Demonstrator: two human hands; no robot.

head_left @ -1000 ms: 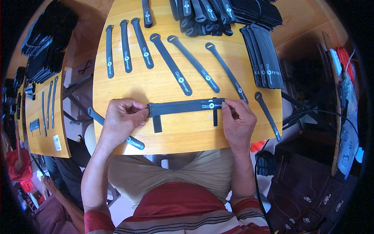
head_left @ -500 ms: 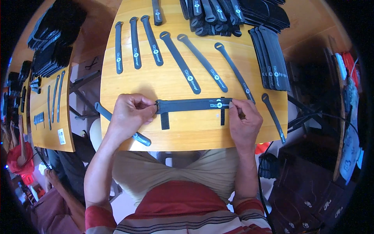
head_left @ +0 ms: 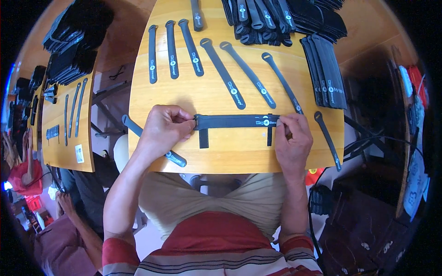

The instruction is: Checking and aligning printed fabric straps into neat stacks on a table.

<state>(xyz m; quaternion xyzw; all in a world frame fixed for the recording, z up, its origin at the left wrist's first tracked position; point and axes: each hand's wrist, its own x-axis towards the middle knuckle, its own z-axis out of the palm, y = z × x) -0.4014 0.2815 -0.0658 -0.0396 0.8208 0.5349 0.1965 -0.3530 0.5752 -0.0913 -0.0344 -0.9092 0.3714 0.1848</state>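
A bundle of black straps (head_left: 232, 122) lies crosswise on the wooden table (head_left: 230, 154), near its front edge. My left hand (head_left: 163, 129) pinches the bundle's left end, and my right hand (head_left: 292, 138) pinches its right end by a round white mark. Two short black tails hang down from the bundle toward me. Under my left hand another black strap (head_left: 175, 158) lies slanted over the table's left edge.
Several single black straps (head_left: 225, 76) lie spread out beyond the bundle. Stacks of folded black straps (head_left: 322, 71) fill the far right and back. A second wooden table (head_left: 64, 124) with more straps stands at left. Another person's arm (head_left: 78, 225) shows at lower left.
Both hands keep their hold on the bundle's ends. The bundle looks a little straighter and flatter between them.
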